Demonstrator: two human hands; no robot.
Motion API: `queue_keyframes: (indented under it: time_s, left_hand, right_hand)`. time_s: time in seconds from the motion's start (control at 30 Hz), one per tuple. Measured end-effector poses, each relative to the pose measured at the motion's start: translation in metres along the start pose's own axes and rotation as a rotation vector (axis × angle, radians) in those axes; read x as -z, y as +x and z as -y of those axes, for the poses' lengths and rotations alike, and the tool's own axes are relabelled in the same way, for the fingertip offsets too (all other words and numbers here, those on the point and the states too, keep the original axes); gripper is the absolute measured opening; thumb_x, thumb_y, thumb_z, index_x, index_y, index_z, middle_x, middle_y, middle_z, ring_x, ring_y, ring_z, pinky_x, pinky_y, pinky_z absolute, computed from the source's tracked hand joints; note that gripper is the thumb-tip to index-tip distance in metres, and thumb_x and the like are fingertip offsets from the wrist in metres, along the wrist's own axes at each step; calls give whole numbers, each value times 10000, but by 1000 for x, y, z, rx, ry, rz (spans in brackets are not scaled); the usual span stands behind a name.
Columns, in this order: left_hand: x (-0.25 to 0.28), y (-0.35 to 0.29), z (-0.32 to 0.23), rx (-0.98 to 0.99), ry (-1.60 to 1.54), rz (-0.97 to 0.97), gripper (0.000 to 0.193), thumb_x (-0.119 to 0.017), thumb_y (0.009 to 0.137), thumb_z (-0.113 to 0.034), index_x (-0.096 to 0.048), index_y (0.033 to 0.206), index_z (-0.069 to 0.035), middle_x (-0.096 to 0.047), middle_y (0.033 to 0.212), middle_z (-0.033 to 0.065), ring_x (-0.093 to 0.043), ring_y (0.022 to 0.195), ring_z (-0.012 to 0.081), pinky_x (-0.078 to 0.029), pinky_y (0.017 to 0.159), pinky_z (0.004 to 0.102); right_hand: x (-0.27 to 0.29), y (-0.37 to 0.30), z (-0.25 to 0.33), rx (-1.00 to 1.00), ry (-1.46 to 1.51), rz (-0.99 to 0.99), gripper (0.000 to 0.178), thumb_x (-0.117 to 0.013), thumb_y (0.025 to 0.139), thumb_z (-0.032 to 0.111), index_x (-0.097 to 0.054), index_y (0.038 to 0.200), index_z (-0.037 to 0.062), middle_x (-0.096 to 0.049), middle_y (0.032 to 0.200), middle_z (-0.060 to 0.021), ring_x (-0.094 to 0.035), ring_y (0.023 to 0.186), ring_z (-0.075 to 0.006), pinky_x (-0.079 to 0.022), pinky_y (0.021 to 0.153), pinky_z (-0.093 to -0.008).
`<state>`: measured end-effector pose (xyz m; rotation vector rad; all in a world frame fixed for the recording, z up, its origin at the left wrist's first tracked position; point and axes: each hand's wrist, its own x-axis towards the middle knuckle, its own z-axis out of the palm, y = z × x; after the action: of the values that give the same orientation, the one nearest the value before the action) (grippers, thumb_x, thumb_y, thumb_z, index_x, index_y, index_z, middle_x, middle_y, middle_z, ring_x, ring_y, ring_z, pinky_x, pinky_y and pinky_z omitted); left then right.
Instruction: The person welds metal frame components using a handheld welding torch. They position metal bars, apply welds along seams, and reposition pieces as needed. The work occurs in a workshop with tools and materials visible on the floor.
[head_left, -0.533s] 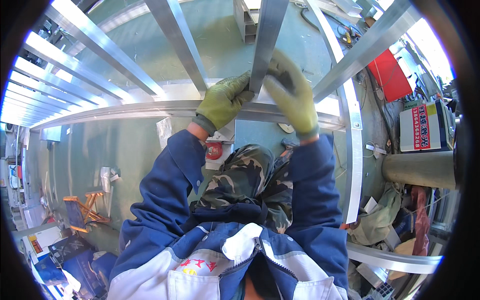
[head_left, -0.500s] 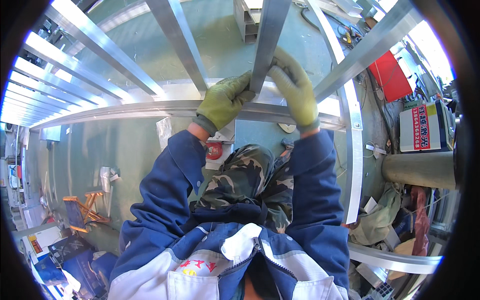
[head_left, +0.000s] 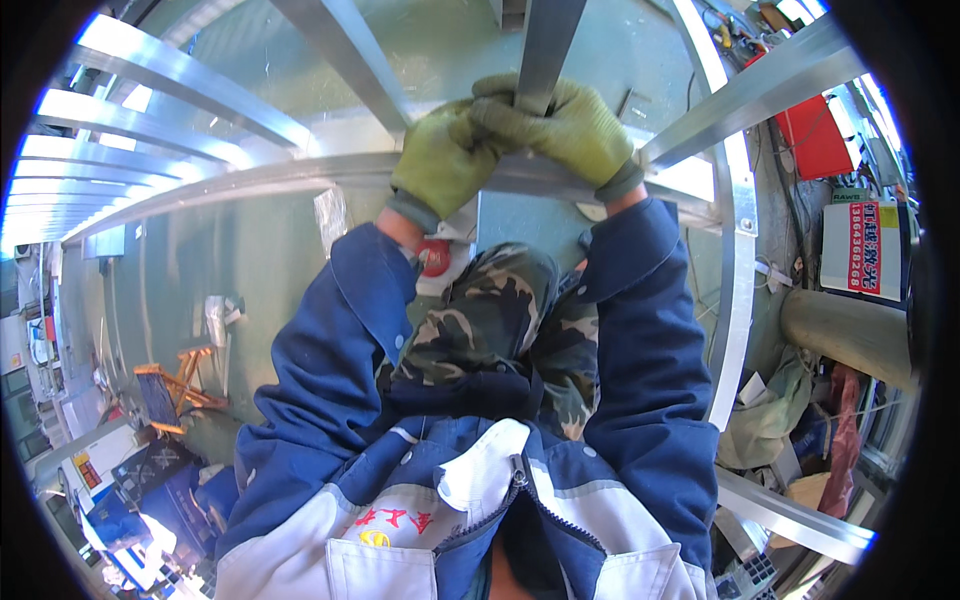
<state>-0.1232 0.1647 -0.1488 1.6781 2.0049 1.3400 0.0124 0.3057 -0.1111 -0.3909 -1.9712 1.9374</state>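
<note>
Both my hands wear yellow-green work gloves and close round the lower end of an upright aluminium bar (head_left: 547, 45). My left hand (head_left: 447, 155) is at the bar's left side, its fingertips partly hidden behind the right glove. My right hand (head_left: 583, 135) comes from the right, with fingers reaching across the bar's near face to meet the left hand. Just below the hands, the bar's foot meets a long aluminium rail (head_left: 545, 178); the gloves cover the joint.
More aluminium bars (head_left: 350, 60) rise from the rail at left, another bar (head_left: 760, 90) at right. A side rail (head_left: 737, 290) runs toward me. Farther right are a red panel (head_left: 815, 137), a white box (head_left: 862, 250) and a thick tube (head_left: 845, 335). A folding stool (head_left: 175, 390) stands lower left.
My right hand's fingers have moved from the bar's right side across its near face, meeting my left hand. The view has shifted slightly, and both hands appear higher in it.
</note>
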Motion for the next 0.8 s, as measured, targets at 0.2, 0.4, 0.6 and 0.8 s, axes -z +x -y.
queue_keyframes:
  time_s: [0.2, 0.4, 0.6, 0.8]
  left_hand:
    - [-7, -2, 8, 85, -85, 10, 153, -684, 987, 10, -724, 1117, -60, -807, 1021, 58, -755, 945, 123, -604, 862, 281]
    - [-6, 2, 3, 109, -118, -35, 145, -795, 913, -225, -829, 1036, -155, -795, 999, 80, -774, 924, 272, -612, 844, 375]
    - [0, 2, 5, 68, -250, 60, 217, -754, 969, -118, -799, 1182, -113, -791, 1146, 103, -760, 1034, 212, -594, 917, 347]
    - [1, 1, -2, 42, -171, 27, 213, -780, 931, -129, -797, 1143, -119, -794, 1050, 112, -763, 1004, 233, -590, 888, 366]
  right_hand:
    - [1, -1, -3, 141, -63, 5, 388, -860, 929, 283, -779, 1184, 1, -792, 1019, -70, -734, 928, -126, -614, 863, -300]
    - [12, -2, -7, 162, -167, 34, 343, -804, 969, 257, -784, 1215, 18, -792, 1124, -86, -740, 962, -137, -606, 867, -287]
    - [-4, -9, 19, -92, -146, -60, 334, -833, 945, 248, -795, 1146, -17, -782, 934, -40, -694, 824, -87, -553, 732, -248]
    - [-7, -10, 13, 101, -86, 5, 311, -805, 954, 243, -798, 1135, -11, -787, 934, -31, -693, 829, -76, -540, 711, -241]
